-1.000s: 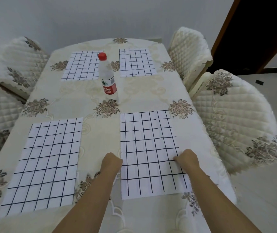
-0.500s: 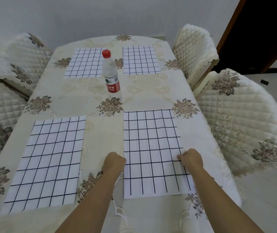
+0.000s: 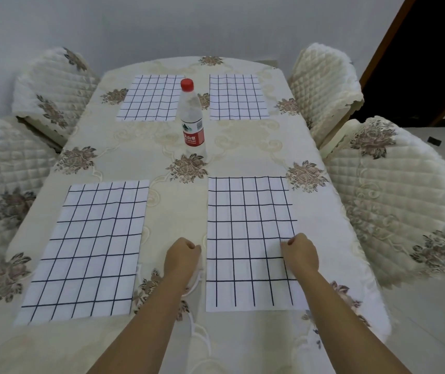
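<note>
Right hand pinches mat at right edge; left hand beside left edge.

Both bare forearms are stretched forward, the left angled toward 1 o'clock, the right toward 11 o'clock. The left hand is curled into a fist, knuckles up. The checked placemat is pinched at its edge by the curled right hand.

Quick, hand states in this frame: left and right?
Left hand: fingers curled beside the near right checked mat; a grip cannot be told.
Right hand: curled on that mat's right edge, apparently pinching it.
</note>
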A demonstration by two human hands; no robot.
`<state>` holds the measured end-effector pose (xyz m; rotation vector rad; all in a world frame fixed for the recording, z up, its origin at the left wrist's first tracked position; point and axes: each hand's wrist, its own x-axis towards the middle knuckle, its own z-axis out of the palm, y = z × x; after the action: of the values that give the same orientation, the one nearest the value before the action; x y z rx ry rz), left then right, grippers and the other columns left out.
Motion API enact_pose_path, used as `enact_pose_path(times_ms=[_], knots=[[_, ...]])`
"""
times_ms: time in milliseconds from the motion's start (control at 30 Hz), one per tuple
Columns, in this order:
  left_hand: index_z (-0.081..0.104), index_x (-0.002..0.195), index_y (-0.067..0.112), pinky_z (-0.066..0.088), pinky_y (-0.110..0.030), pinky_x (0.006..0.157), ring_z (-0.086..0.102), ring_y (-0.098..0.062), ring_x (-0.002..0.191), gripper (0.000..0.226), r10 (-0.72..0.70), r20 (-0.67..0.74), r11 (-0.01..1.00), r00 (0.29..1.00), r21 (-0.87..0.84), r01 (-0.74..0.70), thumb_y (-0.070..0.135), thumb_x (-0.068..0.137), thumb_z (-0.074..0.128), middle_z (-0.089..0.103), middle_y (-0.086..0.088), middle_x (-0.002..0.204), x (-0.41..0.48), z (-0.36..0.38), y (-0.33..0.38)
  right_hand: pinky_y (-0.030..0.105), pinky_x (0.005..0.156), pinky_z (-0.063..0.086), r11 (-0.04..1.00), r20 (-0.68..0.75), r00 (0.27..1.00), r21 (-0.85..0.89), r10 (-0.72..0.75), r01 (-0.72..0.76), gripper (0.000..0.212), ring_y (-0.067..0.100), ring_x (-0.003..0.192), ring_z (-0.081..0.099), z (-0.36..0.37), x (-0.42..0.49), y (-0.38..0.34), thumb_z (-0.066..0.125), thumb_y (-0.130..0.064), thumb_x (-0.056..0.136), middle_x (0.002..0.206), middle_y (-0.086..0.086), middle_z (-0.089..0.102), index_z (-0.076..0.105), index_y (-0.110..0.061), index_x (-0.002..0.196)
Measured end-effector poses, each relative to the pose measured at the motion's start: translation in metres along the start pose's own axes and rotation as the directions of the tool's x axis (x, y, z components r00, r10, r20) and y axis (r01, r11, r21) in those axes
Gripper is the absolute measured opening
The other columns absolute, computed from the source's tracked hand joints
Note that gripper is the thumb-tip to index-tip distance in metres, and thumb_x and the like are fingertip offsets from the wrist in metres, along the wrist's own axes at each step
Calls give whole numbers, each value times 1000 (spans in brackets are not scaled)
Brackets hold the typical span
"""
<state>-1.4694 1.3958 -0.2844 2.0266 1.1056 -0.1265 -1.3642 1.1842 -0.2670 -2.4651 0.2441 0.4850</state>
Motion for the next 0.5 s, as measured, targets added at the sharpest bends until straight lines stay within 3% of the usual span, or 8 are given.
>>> enact_pose_path(times_ms=[167, 300, 433, 500], knots=[[59, 97, 9, 39, -28, 65, 54, -22, 80, 14, -29, -162, 1000, 986, -5, 29, 20, 91, 52, 63, -7, 93, -8, -41, -29, 22, 50, 34, 986, 183, 970, 73, -158, 147, 3, 16, 71, 49, 33, -44, -42, 49, -14, 90, 83, 3, 54, 48, -11, 90], [59, 108, 6, 43, -32, 68, 56, -24, 86, 23, -25, -265, 998, 964, 42, 37, 20, 90, 55, 61, -12, 107, -5, -81, -66, 23, 57, 38, 974, 290, 929, 84, -228, 212, 1, 12, 69, 47, 74, -77, -74, 50, -13, 88, 79, -1, 51, 49, -13, 89], [59, 112, 6, 52, -41, 77, 59, -30, 97, 29, -61, -308, 992, 949, 84, 91, 22, 88, 57, 58, -14, 115, 7, -127, -106, 27, 64, 40, 977, 392, 899, 158, -192, 140, 3, 20, 77, 53, 111, -107, -104, 52, -13, 87, 79, 3, 51, 51, -10, 87], [58, 114, 6, 51, -42, 78, 58, -33, 98, 31, -87, -304, 987, 949, 105, 124, 22, 88, 57, 57, -16, 116, 14, -152, -125, 29, 65, 39, 976, 424, 891, 203, -160, 78, 12, 23, 77, 54, 130, -120, -121, 52, -13, 87, 79, 7, 50, 49, -12, 76]])
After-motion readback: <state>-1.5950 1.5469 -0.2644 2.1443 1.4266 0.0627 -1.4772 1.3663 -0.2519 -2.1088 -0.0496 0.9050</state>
